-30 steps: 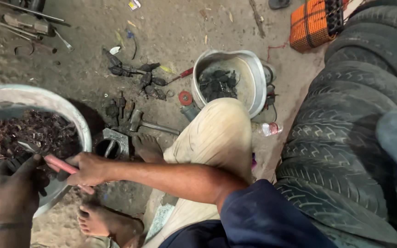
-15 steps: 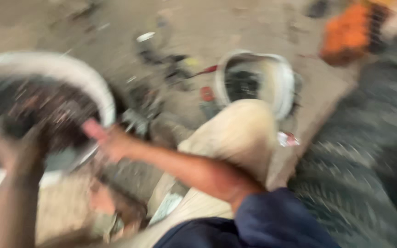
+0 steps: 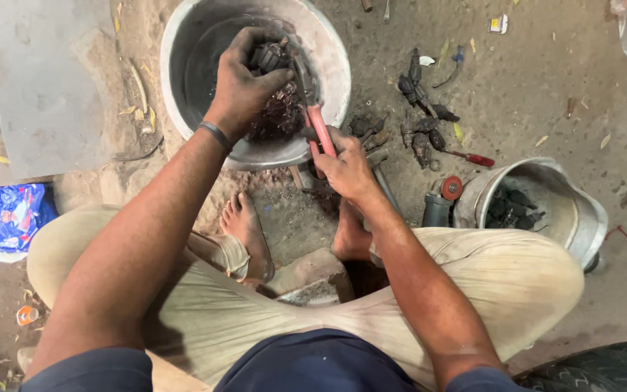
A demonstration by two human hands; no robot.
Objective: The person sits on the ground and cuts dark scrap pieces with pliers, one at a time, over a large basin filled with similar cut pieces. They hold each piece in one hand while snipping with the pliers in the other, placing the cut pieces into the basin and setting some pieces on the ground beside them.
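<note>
From the head camera, our left hand point(image 3: 244, 76) closes over a dark part point(image 3: 268, 56) inside the far basin point(image 3: 328, 51). Our right hand point(image 3: 344, 165), just nearer and to its right, grips red-handled pliers point(image 3: 318, 123) whose tip touches that part.

Left hand point(image 3: 244, 80) now inside the metal basin point(image 3: 175, 43), newly gripping a dark part point(image 3: 266, 56); pliers point(image 3: 313, 109) raised over it.

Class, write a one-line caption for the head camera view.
Seated on dirt, left hand grips a dark part over a metal basin; right hand holds red-handled pliers.
</note>
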